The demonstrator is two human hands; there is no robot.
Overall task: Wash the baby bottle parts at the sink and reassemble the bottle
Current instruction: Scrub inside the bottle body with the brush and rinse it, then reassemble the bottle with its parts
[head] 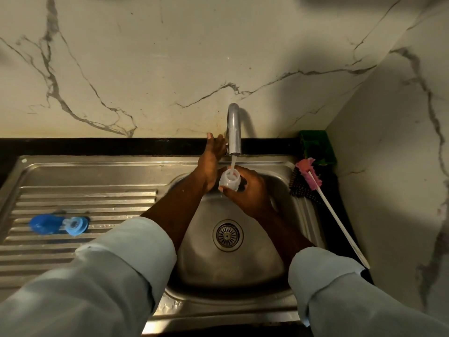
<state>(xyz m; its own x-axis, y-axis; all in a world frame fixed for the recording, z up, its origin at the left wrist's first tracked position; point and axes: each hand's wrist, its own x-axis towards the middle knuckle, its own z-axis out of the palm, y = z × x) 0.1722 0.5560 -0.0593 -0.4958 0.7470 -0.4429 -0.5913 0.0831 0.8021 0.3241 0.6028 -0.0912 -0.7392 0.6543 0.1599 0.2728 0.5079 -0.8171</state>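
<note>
From the head camera, the right hand (245, 190) curls its fingers around the clear baby bottle (229, 181) and holds it mouth-up over the sink (279, 239), right under the tap (233, 128). Water runs into the bottle. The left hand (211, 161) reaches up beside the tap with straight fingers and holds nothing. The bottle is smooth, wet plastic, so I think it could slip and drop into the shiny steel bowl. If the water runs too hard, it may splash out. The blue cap (45, 223) and blue ring (76, 224) lie on the ridged drainboard (73, 198), well apart. A fuzzy pink brush (309, 172) with a long white stick rests at the right.
</note>
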